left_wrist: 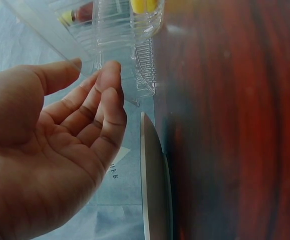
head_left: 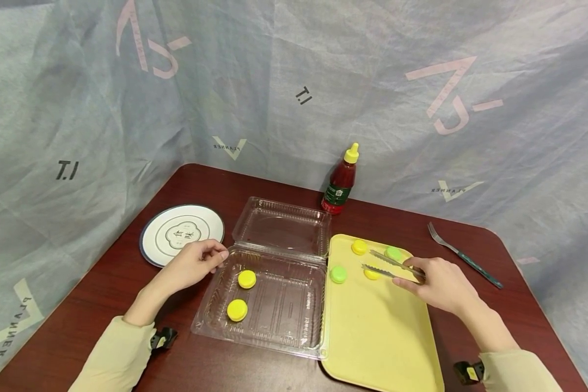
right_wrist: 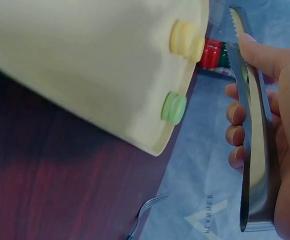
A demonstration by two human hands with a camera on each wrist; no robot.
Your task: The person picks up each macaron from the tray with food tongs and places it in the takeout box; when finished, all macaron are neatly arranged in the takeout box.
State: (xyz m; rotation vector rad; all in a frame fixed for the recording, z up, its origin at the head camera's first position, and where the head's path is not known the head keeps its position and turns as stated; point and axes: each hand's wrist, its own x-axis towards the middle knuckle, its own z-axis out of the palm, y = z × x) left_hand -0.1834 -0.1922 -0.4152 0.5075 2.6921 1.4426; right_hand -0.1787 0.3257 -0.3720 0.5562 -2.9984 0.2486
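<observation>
My left hand hovers at the left rim of a clear plastic clamshell container, thumb and fingers apart and loosely bent, nothing between them. Two yellow macarons sit in its near half; the lid is folded back. With my right hand I hold metal tongs, their serrated tips spread over a yellow tray. Beneath the tongs lies a yellow macaron, partly hidden. Another yellow macaron, a green macaron and a second green macaron are on the tray's far part.
A white plate with a blue rim stands behind my left hand. At the back, a red sauce bottle with a yellow cap is close to the lid. Right of the tray lies a fork. A grey curtain hangs behind the table.
</observation>
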